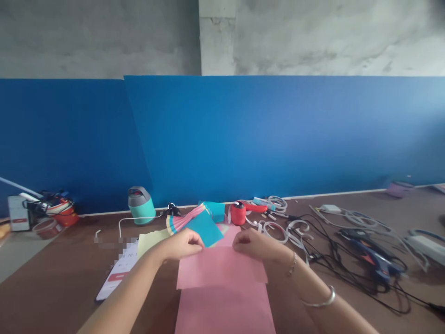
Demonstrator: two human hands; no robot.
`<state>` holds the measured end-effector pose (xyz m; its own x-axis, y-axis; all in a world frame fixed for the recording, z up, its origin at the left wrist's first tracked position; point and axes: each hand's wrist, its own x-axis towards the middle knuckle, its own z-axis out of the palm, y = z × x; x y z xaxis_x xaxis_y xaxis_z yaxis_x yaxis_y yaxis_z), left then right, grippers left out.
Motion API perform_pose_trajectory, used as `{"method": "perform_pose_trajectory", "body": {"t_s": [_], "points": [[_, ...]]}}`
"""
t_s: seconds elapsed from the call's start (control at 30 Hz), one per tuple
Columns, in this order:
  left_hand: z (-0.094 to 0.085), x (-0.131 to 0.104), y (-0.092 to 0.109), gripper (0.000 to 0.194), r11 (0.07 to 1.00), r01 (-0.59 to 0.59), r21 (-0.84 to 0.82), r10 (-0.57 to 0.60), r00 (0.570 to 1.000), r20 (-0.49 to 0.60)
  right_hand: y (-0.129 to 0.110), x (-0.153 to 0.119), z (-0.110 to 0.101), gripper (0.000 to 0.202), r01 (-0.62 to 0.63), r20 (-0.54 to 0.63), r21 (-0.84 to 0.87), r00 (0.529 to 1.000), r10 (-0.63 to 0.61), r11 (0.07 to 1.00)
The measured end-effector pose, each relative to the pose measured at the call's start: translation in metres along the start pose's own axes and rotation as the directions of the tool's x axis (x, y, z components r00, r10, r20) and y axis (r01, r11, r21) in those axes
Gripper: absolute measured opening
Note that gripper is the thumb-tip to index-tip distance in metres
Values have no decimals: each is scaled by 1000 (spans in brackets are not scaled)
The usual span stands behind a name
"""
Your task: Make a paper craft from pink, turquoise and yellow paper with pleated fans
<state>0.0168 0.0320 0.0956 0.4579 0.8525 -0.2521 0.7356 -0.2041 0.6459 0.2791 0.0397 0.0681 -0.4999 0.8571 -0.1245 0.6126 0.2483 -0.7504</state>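
A pink sheet of paper (222, 271) is held by its far edge between my two hands. My left hand (184, 244) pinches it near the far left corner, fingers closed. On the right, my right hand (255, 243) has its fingers closed on the same edge. Below and nearer to me lies another pink sheet (225, 308), partly covered by the first. Just beyond my hands are a blue paper piece (205, 228), a striped pleated paper fan (186, 218) and, beside my left hand, a yellow sheet (151, 240).
A phone (116, 278) lies left, partly behind my left forearm. Along the blue partition (278, 134) stand a teal container (142, 208) and a red spool (238, 214). White coils (292, 232), black cables (333, 253) and a dark blue tool (373, 260) cover the right side.
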Motion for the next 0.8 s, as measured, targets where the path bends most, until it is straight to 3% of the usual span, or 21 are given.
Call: {"method": "perform_pose_trajectory", "body": {"t_s": [0.1,0.2,0.3,0.47,0.63,0.73,0.77,0.8], "points": [[16,14,-12,16,997,51,64,-54,997,49,17,8,17,12,-31,14,-18,999,31,999],[38,22,-21,15,992,65,110,-62,998,-25,35,13,39,14,-8,-108,-105,994,-3,994],[49,21,-23,16,989,73,126,-61,994,-96,48,13,49,17,96,-178,-202,975,-133,975],[51,8,-21,14,988,88,128,-68,985,-156,59,6,45,19,242,-177,-364,930,-321,899],[47,2,-31,10,991,100,85,-86,984,-153,64,-4,39,16,193,-192,-406,938,-290,893],[40,1,-36,16,996,-13,91,28,985,-172,60,-10,32,15,163,-211,-356,945,-249,920],[37,0,-35,18,989,-70,126,100,964,-247,57,-12,30,15,158,-227,-329,944,-241,931],[35,-2,-32,20,976,-118,182,178,914,-364,53,-14,27,15,154,-255,-302,938,-236,941]]}}
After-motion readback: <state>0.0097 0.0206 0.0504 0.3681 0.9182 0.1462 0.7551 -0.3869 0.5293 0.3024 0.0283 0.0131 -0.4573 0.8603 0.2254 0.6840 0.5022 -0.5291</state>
